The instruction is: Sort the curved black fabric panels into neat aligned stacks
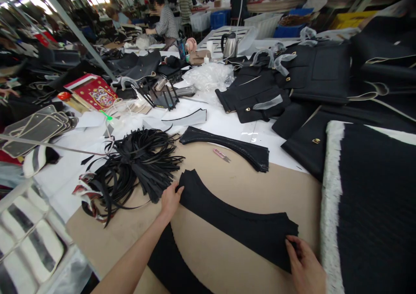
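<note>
A long curved stack of black fabric pieces [234, 222] lies on the brown board [227, 172] in front of me. My left hand [169, 198] pinches the stack's left end, next to a heap of thin black strips [136, 164]. My right hand [303, 266] grips the right end of the same stack, fingers closed on its edge. A second curved black stack [234, 149] lies farther back, with small pink snips [221, 155] beside it. Another black curved piece [172, 263] lies under my left forearm.
A black panel with a white fleecy edge [370, 207] fills the right. Black garment parts with gold snaps [308, 90] cover the far right. A red printed box [92, 91], clear plastic [209, 75] and a kettle [230, 45] stand behind. Other people work at far tables.
</note>
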Demonstrator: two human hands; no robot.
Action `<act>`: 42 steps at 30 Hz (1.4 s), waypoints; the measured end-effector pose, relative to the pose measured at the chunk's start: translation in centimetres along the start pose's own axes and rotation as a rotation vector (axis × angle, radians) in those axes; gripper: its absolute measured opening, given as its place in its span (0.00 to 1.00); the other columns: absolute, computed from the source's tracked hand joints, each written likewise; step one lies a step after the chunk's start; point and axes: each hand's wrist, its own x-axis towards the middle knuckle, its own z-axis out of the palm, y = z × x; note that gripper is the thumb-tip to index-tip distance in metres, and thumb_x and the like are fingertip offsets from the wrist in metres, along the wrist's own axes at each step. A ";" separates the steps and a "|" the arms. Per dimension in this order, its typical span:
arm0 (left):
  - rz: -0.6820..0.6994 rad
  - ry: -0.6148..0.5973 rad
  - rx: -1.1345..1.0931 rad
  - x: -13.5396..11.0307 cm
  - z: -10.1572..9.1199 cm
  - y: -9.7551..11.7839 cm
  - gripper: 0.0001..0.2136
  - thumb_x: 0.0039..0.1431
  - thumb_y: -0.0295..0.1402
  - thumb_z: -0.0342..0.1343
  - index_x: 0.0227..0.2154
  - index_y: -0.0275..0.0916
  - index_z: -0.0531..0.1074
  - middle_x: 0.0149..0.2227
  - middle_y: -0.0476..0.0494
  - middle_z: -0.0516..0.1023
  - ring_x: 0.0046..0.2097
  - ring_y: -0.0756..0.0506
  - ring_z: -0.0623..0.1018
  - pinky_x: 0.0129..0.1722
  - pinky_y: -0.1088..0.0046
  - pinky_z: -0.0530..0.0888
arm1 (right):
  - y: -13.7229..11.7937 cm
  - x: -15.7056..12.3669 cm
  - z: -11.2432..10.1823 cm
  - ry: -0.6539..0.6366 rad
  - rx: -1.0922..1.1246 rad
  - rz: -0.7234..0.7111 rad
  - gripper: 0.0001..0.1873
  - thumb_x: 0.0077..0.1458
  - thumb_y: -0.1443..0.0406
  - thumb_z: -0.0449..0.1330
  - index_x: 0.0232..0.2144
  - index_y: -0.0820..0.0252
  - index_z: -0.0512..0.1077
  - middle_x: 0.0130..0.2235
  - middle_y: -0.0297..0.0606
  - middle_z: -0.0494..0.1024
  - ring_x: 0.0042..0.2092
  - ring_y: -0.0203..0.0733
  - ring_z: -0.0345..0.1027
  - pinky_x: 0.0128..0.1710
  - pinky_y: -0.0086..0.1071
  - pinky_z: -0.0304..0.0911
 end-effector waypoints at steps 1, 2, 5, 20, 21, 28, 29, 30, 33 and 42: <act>0.000 -0.010 0.013 -0.1 0.0 0.1 0.11 0.58 0.38 0.54 0.40 0.40 0.75 0.40 0.38 0.81 0.46 0.38 0.78 0.42 0.70 0.70 | -0.2 -0.1 0.0 0.011 0.012 -0.002 0.23 0.51 0.46 0.50 0.39 0.54 0.69 0.35 0.39 0.75 0.34 0.48 0.68 0.34 0.40 0.62; 0.001 -0.023 0.022 -0.2 0.0 0.1 0.13 0.58 0.39 0.53 0.41 0.39 0.75 0.41 0.37 0.81 0.47 0.37 0.78 0.43 0.69 0.70 | -0.4 -0.3 0.0 0.023 0.031 -0.012 0.23 0.52 0.46 0.50 0.39 0.55 0.69 0.36 0.40 0.75 0.34 0.48 0.68 0.35 0.40 0.62; -0.001 -0.053 0.063 -0.1 0.3 -0.2 0.18 0.60 0.42 0.50 0.47 0.36 0.72 0.46 0.31 0.79 0.48 0.34 0.77 0.44 0.65 0.70 | -1.1 -0.6 -0.2 0.051 0.108 -0.083 0.20 0.55 0.51 0.50 0.39 0.57 0.69 0.39 0.42 0.75 0.39 0.49 0.68 0.41 0.41 0.62; 0.042 -0.075 0.222 0.2 0.8 -0.4 0.20 0.61 0.47 0.46 0.45 0.37 0.70 0.47 0.32 0.78 0.48 0.33 0.77 0.42 0.64 0.71 | -0.4 -0.8 -0.6 0.065 0.088 -0.092 0.16 0.57 0.55 0.49 0.39 0.58 0.69 0.39 0.41 0.75 0.39 0.47 0.67 0.43 0.40 0.61; 0.039 -0.074 0.222 0.1 0.7 -0.3 0.18 0.61 0.46 0.47 0.43 0.38 0.70 0.45 0.33 0.79 0.48 0.33 0.77 0.41 0.65 0.70 | -0.3 -0.8 -0.6 0.064 0.082 -0.080 0.17 0.56 0.54 0.49 0.38 0.58 0.69 0.39 0.41 0.75 0.39 0.47 0.67 0.42 0.41 0.61; 0.033 -0.050 0.188 -0.4 0.3 0.5 0.12 0.62 0.41 0.50 0.40 0.40 0.70 0.39 0.40 0.80 0.44 0.39 0.78 0.39 0.70 0.68 | 0.4 -0.4 -0.5 0.060 -0.003 -0.046 0.21 0.51 0.49 0.49 0.37 0.56 0.70 0.38 0.41 0.75 0.36 0.48 0.68 0.39 0.42 0.62; 0.030 -0.041 0.188 -0.4 0.3 0.5 0.11 0.62 0.41 0.50 0.39 0.40 0.70 0.40 0.41 0.80 0.44 0.40 0.78 0.38 0.71 0.68 | 0.5 -0.3 -0.5 0.055 -0.021 -0.040 0.22 0.51 0.48 0.49 0.37 0.56 0.70 0.38 0.40 0.75 0.35 0.48 0.68 0.38 0.42 0.63; 0.027 -0.033 0.187 -0.4 0.3 0.5 0.10 0.61 0.40 0.51 0.38 0.41 0.70 0.40 0.42 0.80 0.44 0.40 0.79 0.38 0.71 0.68 | 0.6 -0.3 -0.5 0.048 -0.038 -0.037 0.22 0.50 0.48 0.49 0.37 0.55 0.70 0.37 0.40 0.75 0.34 0.49 0.68 0.37 0.43 0.63; 0.013 -0.021 0.181 -0.4 0.3 0.6 0.08 0.61 0.40 0.52 0.36 0.41 0.70 0.37 0.43 0.80 0.41 0.41 0.79 0.36 0.71 0.66 | 0.7 0.1 -0.3 0.031 -0.069 -0.027 0.21 0.49 0.47 0.49 0.36 0.53 0.69 0.36 0.40 0.76 0.33 0.51 0.69 0.35 0.45 0.63; 0.003 -0.015 0.150 -0.5 0.1 0.9 0.06 0.60 0.37 0.54 0.35 0.41 0.71 0.35 0.44 0.80 0.41 0.41 0.79 0.35 0.72 0.66 | 2.4 1.0 0.5 0.057 -0.046 -0.038 0.15 0.45 0.47 0.51 0.32 0.43 0.68 0.37 0.44 0.77 0.34 0.58 0.70 0.33 0.51 0.64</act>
